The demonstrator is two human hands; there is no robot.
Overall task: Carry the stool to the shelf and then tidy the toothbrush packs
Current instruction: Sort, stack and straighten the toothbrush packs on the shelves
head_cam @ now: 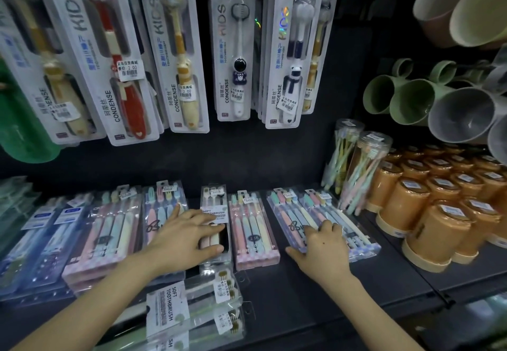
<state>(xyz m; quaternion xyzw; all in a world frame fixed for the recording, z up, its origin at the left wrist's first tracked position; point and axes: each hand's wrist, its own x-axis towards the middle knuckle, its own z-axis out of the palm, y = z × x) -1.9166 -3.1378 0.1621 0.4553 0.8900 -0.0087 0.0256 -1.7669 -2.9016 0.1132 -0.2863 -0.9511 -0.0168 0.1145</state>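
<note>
L hand [186, 236] atop soft pack [213, 199].

Left hand [189, 238] and right hand [323, 246] rest on toothbrush packs [338, 210].

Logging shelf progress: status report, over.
Left hand flat on soft toothbrush pack. Right hand on pastel packs, grip unclear. Loose packs lie crosswise at shelf front.

Kids toothbrush packs [181, 57] hanging at 12 o'clock: five front faces showing, more stacking behind, uncountable.
Flat multi-brush packs [253, 230] lying in row from 9 to 3 o'clock: eight top faces showing.
Soft toothbrush packs [167, 312] lying sideways at 6 o'clock: two whole, third edging in.
Clear brush tubes [365, 175] standing at 3 o'clock: two.
Green mugs [406, 103] lying on sides at 2 o'clock: two mouths showing.
Orange cups [439, 230] standing at 4 o'clock: over a dozen.
</note>
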